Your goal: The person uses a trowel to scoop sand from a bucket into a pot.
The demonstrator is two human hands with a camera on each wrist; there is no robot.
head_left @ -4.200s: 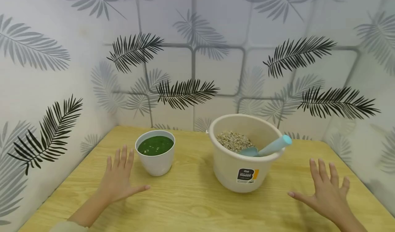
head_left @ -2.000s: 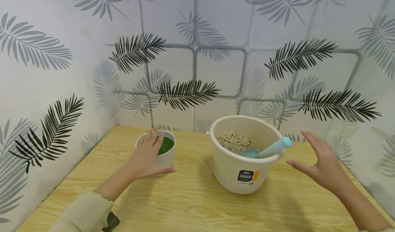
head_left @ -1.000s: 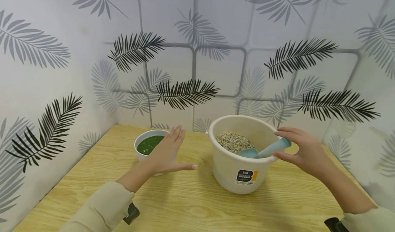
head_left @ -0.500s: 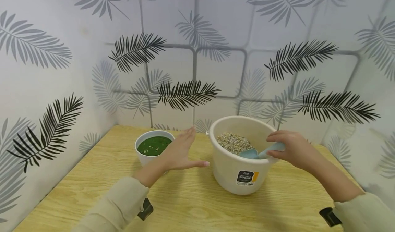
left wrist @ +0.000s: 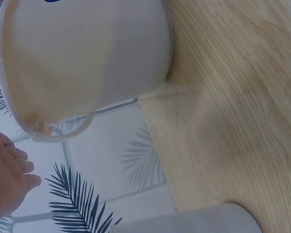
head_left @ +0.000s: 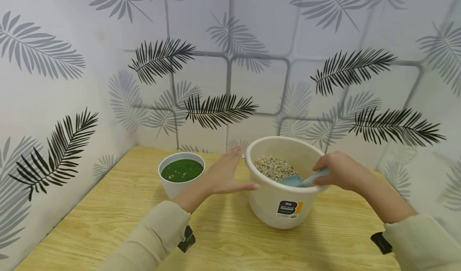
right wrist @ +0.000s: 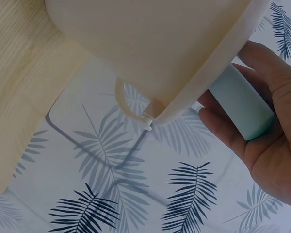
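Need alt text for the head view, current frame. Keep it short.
A person's right hand grips the blue scoop lying in a cream bucket of gravel, while the open left hand reaches to the bucket's rim. A white pot with green filling stands left of it on a wooden table.

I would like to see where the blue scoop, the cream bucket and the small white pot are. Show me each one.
blue scoop [head_left: 292, 179], head view, on its blade beside the gravel.
cream bucket [head_left: 268, 207], head view, on its front wall left of the label.
small white pot [head_left: 174, 188], head view, on its outer wall below the green filling.
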